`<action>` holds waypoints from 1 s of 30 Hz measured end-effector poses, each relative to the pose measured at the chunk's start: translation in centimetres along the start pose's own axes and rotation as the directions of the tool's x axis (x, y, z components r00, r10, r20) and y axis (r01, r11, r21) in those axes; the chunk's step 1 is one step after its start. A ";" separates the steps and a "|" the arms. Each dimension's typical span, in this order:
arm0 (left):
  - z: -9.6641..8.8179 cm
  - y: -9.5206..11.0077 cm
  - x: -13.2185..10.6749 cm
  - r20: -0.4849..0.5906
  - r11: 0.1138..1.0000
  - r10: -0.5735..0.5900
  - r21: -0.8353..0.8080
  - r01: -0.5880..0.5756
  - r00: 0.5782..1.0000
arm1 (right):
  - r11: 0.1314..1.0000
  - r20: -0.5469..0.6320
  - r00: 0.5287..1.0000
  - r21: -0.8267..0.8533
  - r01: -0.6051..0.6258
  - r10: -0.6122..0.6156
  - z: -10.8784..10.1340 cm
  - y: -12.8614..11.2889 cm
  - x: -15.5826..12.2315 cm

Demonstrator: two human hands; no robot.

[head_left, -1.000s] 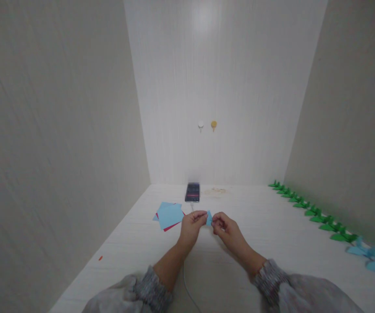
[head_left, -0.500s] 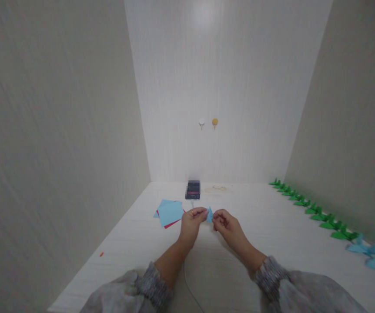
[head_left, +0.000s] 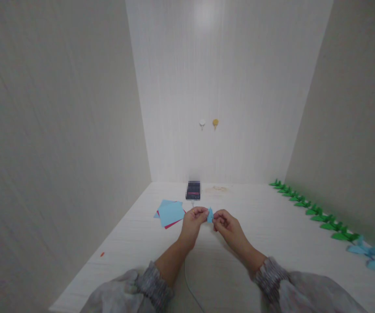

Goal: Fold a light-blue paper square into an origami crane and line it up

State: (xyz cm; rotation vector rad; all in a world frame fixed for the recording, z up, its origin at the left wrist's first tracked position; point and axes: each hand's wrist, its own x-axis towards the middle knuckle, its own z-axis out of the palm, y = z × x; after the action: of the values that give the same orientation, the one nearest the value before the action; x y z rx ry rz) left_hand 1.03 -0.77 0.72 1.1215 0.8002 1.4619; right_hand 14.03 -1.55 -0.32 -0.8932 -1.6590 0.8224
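The person's left hand (head_left: 193, 222) and right hand (head_left: 227, 227) met above the middle of the white table (head_left: 272, 243), each pinching one side of a small folded piece of light blue paper (head_left: 210, 215) between thumb and fingertips. The paper sat between the two hands, raised off the table surface and touching both sets of fingers, with only its middle showing between them. It looked very light and thin, stiff only along its creases, and likely to crumple or tear if squeezed hard, so a gentle pinch at the folded edges seemed the safest hold. Both hands were closed narrowly on the piece, the other fingers curled in. Just beyond the left hand lay a small stack of blue and red paper sheets (head_left: 170, 213), and farther back a dark phone (head_left: 193, 190) with a cable (head_left: 189, 282) running toward the person. Along the right wall stood a row of green folded figures (head_left: 311, 212), followed nearer by blue folded figures (head_left: 373, 256).
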 end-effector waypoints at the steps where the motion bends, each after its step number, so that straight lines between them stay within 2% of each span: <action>1: 0.0 0.0 0.0 0.007 1.000 0.000 -0.001 0.000 1.000 | 1.000 -0.004 1.000 0.000 0.000 0.000 0.0 0.0 0.0; 7: 0.0 0.0 -0.1 0.037 0.997 0.039 0.068 -0.041 0.999 | 1.000 0.022 1.000 -0.016 0.012 -0.012 0.0 -0.1 0.0; 16: -0.1 0.1 0.1 0.003 0.988 0.058 0.143 -0.058 0.998 | 0.997 0.044 0.998 -0.067 0.049 -0.046 -0.1 -0.4 -0.1; 26: -0.1 -0.3 0.2 -0.024 0.993 0.101 0.069 -0.099 0.995 | 0.995 0.049 0.998 -0.090 0.041 -0.037 -0.1 -0.2 0.0; 30: -0.1 -0.2 0.2 -0.030 0.991 0.123 0.058 -0.121 0.992 | 0.986 0.042 0.997 -0.152 0.071 -0.065 -0.1 -0.3 -0.1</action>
State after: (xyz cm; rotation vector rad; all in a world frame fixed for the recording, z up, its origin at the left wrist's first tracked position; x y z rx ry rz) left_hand 1.04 -0.51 0.51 1.2091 0.8127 1.5721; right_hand 14.11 -1.77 -0.09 -0.9266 -1.7941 0.6748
